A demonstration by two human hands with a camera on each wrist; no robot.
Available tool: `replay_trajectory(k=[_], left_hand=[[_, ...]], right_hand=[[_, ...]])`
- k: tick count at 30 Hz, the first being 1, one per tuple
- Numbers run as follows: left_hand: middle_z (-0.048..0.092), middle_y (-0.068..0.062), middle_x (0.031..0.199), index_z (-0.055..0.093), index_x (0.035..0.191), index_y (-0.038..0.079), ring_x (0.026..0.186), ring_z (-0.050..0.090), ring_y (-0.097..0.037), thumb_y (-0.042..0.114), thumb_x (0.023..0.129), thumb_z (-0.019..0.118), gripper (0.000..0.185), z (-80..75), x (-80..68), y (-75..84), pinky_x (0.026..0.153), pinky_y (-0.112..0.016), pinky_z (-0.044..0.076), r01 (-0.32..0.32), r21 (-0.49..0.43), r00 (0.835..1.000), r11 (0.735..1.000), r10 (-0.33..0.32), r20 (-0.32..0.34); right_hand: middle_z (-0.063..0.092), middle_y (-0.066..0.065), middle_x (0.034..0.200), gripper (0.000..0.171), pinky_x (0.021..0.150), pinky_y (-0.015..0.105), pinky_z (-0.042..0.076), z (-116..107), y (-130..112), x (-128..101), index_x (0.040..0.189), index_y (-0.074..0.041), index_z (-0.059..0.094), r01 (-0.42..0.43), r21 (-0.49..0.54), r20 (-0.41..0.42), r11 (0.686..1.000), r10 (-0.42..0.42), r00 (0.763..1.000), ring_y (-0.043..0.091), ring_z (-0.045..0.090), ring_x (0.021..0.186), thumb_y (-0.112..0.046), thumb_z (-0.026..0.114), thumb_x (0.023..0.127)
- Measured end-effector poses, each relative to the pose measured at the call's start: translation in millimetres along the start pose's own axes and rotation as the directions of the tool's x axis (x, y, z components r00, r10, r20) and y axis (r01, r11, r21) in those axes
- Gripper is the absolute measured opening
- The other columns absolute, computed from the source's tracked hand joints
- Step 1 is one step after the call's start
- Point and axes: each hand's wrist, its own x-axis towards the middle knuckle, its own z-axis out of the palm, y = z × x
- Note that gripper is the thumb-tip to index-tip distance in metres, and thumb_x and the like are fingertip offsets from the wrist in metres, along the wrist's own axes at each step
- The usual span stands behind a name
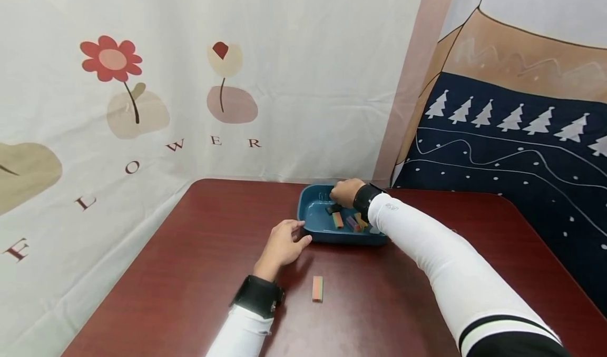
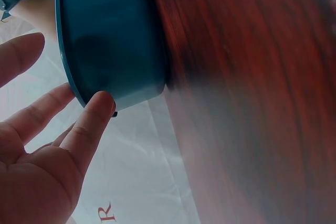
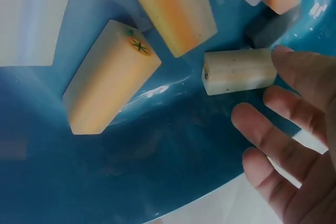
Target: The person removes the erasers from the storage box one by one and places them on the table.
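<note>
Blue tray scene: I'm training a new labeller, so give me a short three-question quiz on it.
1. True or false: the left hand touches the blue tray.
2. Where does the lone striped block lie? A in the tray; B on the table, near the left wrist; C in the right hand.
3. Fill in: the right hand reaches into the ____.

Key: 1 true, fingertips meet its outer wall; 2 B; 3 tray.

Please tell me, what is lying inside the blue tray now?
Inside the blue tray lie several small coloured erasers, with one pale short block touching the right hand's fingertips. The right hand and sleeve cover part of the tray, so the full count is hidden.
</note>
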Motion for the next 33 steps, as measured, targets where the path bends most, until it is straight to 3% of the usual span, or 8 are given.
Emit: replay_trajectory(k=[4,21,33], left_hand=[[0.052,-0.017,0.132,0.059,0.132,0.001,0.109,0.063,-0.027,0.023,0.092,0.068,0.046,1.6,0.1,0.3,0.091,-0.041,0.051,-0.020,0.005,1.000,1.000,0.020,0.002],[0.053,-0.017,0.132,0.060,0.131,0.001,0.108,0.064,-0.026,0.023,0.091,0.068,0.046,0.9,-1.2,1.6,0.093,-0.041,0.050,-0.021,0.024,1.000,0.999,0.021,-0.011],[0.053,-0.017,0.132,0.060,0.131,0.001,0.108,0.064,-0.026,0.023,0.092,0.068,0.046,0.4,-0.1,-0.4,0.091,-0.041,0.051,-0.017,0.021,1.000,1.000,0.017,-0.013]], right_hand=[[0.065,-0.001,0.074,0.008,0.056,0.030,0.054,7.1,-0.7,2.4,0.083,-0.017,0.073,-0.020,-0.071,-0.018,0.997,0.018,1.000,0.012,0.060,0.061,-0.012,0.072,0.089],[0.067,0.002,0.080,0.009,0.057,0.029,0.055,15.5,-10.3,2.4,0.090,-0.013,0.073,-0.021,-0.107,-0.043,0.994,0.017,0.999,0.015,0.064,0.067,-0.005,0.074,0.085],[0.065,0.004,0.082,0.009,0.064,0.026,0.054,12.2,-7.7,6.0,0.091,-0.010,0.073,0.030,0.011,-0.019,0.999,-0.030,0.999,0.016,0.064,0.075,-0.003,0.074,0.085]])
